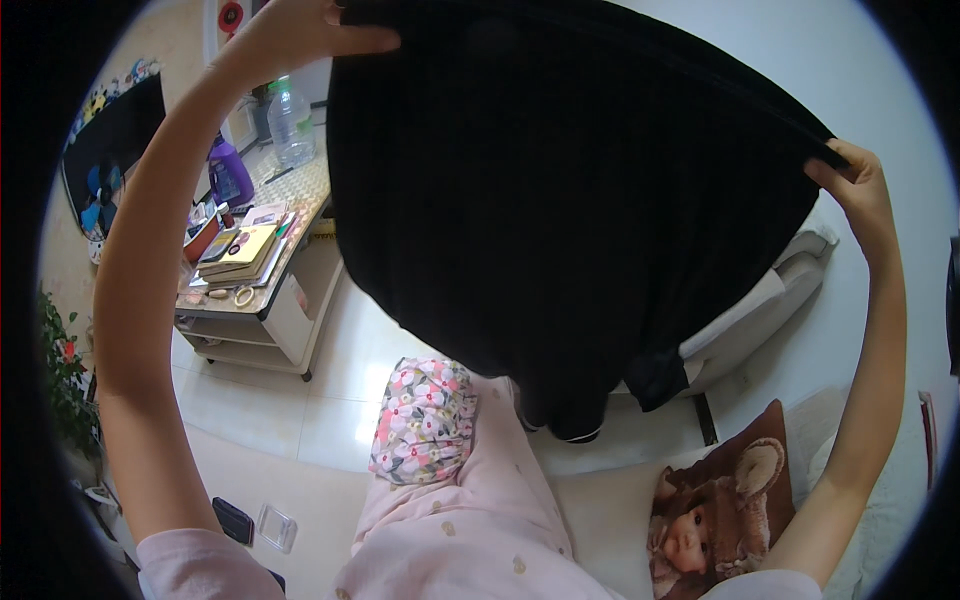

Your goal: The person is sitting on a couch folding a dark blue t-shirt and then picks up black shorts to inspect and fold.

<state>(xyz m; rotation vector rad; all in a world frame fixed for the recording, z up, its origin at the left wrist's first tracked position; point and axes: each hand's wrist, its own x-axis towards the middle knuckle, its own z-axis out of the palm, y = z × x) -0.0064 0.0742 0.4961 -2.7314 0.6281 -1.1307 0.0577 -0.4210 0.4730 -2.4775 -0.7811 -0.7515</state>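
Note:
A large black garment (555,195) hangs spread out between my raised hands, its lower end bunched, with a thin white edge low down. At its upper left corner my left hand (349,30) pinches the fabric, partly cut off by the picture's top. On the far right, my right hand (851,172) grips the other upper corner between thumb and fingers. Below the cloth, a folded floral fabric item (424,420) lies on my lap, over pale pink clothing (465,547).
A low table (262,300) at left bears books (240,251), a purple detergent bottle (229,172) and a large clear bottle (291,124). Beside me on the sofa (292,465) lie a dark phone-like item (233,520), a clear case (277,528) and a printed cushion (724,502).

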